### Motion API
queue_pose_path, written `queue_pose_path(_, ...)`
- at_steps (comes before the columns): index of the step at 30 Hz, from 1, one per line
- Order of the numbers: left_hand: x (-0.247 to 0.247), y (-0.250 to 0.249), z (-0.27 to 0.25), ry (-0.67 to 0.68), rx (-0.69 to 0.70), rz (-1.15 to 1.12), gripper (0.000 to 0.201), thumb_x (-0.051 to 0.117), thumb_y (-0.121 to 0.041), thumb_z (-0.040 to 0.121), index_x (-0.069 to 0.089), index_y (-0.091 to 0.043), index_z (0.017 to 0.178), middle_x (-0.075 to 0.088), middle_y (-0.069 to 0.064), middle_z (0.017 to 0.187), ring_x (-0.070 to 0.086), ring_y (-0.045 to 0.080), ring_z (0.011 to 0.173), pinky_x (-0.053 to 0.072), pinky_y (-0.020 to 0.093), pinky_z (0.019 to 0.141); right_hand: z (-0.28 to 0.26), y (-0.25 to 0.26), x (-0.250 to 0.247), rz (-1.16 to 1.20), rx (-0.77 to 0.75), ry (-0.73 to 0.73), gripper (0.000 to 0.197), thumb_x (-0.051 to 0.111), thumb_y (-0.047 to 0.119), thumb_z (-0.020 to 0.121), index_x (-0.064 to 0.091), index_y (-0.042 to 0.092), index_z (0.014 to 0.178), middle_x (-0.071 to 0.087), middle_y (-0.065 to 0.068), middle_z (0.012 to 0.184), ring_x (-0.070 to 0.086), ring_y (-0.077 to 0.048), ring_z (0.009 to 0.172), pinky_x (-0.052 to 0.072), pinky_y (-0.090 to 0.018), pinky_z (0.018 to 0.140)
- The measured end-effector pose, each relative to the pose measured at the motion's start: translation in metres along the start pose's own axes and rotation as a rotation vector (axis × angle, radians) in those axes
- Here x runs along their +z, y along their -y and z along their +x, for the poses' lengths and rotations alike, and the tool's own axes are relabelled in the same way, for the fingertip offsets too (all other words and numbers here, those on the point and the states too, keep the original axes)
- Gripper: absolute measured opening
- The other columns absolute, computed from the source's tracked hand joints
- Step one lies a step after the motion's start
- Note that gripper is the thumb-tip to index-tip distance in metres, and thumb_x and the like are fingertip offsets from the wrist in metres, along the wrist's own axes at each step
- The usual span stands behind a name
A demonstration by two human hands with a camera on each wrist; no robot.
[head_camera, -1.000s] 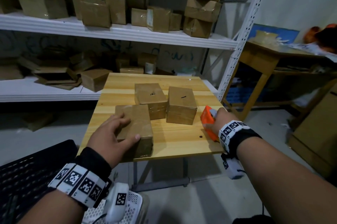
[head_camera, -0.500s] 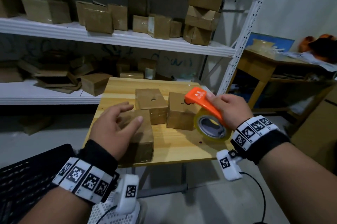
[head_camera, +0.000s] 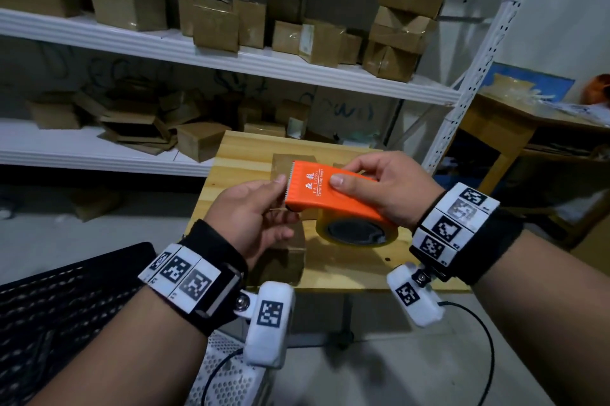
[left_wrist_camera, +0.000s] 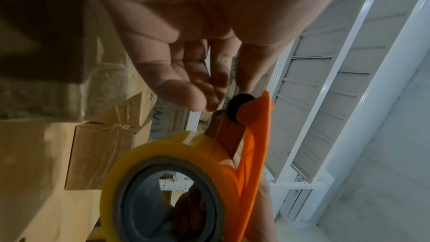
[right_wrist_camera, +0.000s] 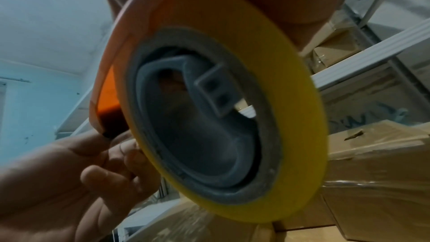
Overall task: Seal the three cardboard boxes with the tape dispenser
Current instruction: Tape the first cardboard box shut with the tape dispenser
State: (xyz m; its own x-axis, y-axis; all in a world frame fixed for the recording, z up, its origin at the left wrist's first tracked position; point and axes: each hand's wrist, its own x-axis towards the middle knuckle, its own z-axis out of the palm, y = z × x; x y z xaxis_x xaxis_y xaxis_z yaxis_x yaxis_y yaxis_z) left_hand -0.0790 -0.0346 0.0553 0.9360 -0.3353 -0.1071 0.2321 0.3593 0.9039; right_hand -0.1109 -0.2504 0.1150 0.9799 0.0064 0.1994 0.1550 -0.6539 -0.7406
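Note:
My right hand (head_camera: 350,174) grips the orange tape dispenser (head_camera: 330,197) from above, thumb on its printed top, holding it in the air over the wooden table (head_camera: 363,273). The yellowish tape roll (head_camera: 356,234) hangs under it. My left hand (head_camera: 280,204) pinches the dispenser's serrated front end, index finger at the teeth, thumb below. The near cardboard box (head_camera: 284,260) sits under my left hand, mostly hidden. A second box (head_camera: 280,164) shows behind the dispenser; the third is almost fully covered by my right hand. Close up, the roll (left_wrist_camera: 167,150) and the left fingers (left_wrist_camera: 186,89) meet at the dispenser's tip.
A white metal rack (head_camera: 231,57) with several cardboard boxes stands behind the table. A wooden desk (head_camera: 495,128) is at the right. A black mesh surface (head_camera: 49,306) and a white perforated basket (head_camera: 231,372) lie low at the left, near me.
My right hand picked the dispenser up from the table's right edge and raised it toward me. My left hand left the near box and came up to the dispenser's front end.

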Motion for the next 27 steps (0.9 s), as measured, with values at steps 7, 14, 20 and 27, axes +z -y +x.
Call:
queue_pose_path(7,-0.009,-0.001,-0.003,-0.142,0.244,0.524,0.022,0.058,-0.029,0.101,0.071,-0.018,0.085,0.069,0.0,0.067,0.064,0.014,0.062,0.051,0.031,0.062,0.005,0.006,0.007,-0.017,-0.007,0.042,0.053,0.072,0.071,0.061,0.077,0.028,0.092,0.078,0.007,0.091,0.075,-0.007,0.075,0.056,-0.02,0.064)
queue_pose_path(14,-0.012,-0.001,-0.003,-0.268,0.462,0.888,0.017,0.058,-0.03,0.1,0.064,-0.026,0.085,0.065,-0.009,0.08,0.061,0.006,0.078,0.044,0.025,0.065,0.016,0.0,0.009,-0.038,0.035,0.057,0.051,0.074,0.07,0.061,0.078,0.026,0.088,0.078,0.006,0.089,0.075,-0.009,0.076,0.059,-0.02,0.066)
queue_pose_path(20,-0.031,-0.012,0.003,-0.395,0.381,0.804,0.025,0.057,-0.032,0.1,0.068,-0.018,0.084,0.067,-0.003,0.081,0.061,0.007,0.074,0.04,0.023,0.058,0.027,-0.01,-0.001,-0.103,0.053,0.039,0.05,0.075,0.068,0.064,0.079,0.025,0.088,0.078,0.005,0.086,0.074,-0.01,0.076,0.057,-0.019,0.066)
queue_pose_path(27,-0.055,-0.01,0.017,-0.401,0.334,0.786,0.03,0.059,-0.029,0.1,0.071,-0.012,0.079,0.07,-0.005,0.086,0.06,0.007,0.081,0.037,0.024,0.063,0.036,-0.021,-0.008,-0.164,0.087,0.057,0.047,0.074,0.067,0.067,0.079,0.025,0.088,0.076,0.007,0.088,0.073,-0.011,0.08,0.055,-0.026,0.069)
